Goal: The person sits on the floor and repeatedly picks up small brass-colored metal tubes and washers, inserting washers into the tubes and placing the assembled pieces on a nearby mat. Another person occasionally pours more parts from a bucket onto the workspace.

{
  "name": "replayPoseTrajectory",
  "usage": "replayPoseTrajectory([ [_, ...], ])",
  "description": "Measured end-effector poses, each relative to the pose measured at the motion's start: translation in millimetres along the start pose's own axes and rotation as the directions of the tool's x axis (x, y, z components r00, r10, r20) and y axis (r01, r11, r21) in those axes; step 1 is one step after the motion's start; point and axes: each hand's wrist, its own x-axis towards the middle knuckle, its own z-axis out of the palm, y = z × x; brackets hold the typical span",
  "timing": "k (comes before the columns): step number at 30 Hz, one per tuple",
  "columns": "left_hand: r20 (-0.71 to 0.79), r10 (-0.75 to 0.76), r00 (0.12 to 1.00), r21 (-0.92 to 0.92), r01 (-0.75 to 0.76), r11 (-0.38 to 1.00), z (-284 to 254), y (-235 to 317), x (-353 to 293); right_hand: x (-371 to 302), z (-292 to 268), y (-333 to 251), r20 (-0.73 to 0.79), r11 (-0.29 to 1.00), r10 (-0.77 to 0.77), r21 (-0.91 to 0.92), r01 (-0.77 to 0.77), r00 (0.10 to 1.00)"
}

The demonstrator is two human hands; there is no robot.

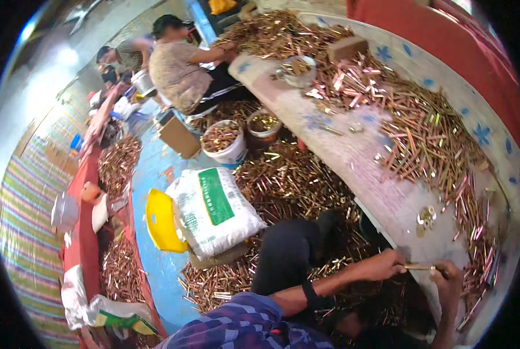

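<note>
Over the front edge of the long work table, my left hand (383, 265) pinches one end of a slim brass-coloured metal bolt (418, 267). My right hand (448, 279) has its fingers closed at the bolt's other end, so the bolt lies level between the two hands. A black band (313, 294) circles my left wrist. Just beyond the hands, a small group of washers (426, 218) rests on the pale tabletop (382, 186). A long heap of similar copper-coloured bolts (428, 128) runs along the table's far side.
More metal pieces (289, 180) cover the floor beside my leg. A white sack (216, 212) leans by a yellow chair back (160, 221). Beyond stand two filled buckets (228, 152) and a cardboard box (179, 137). Another person (181, 67) sits at the table's far end.
</note>
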Motion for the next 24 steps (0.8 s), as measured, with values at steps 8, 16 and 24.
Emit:
replayPoseTrajectory([
  [8,-0.041,0.163,0.986,0.028,-0.162,0.986,-6.2,-5.1,-3.9,-0.1,1.9,28.4,0.029,0.998,-0.066,0.003,0.066,0.997],
  [16,0.049,0.041,0.998,-0.032,-0.039,0.999,-14.6,5.8,-7.0,2.5,-5.1,7.4,0.167,0.881,0.141,-0.47,-0.047,0.976],
  [24,-0.082,0.151,0.985,0.053,-0.147,0.988,-5.4,-7.1,-11.1,-0.3,-0.9,24.0,0.196,0.909,-0.137,-0.363,0.202,0.971],
])
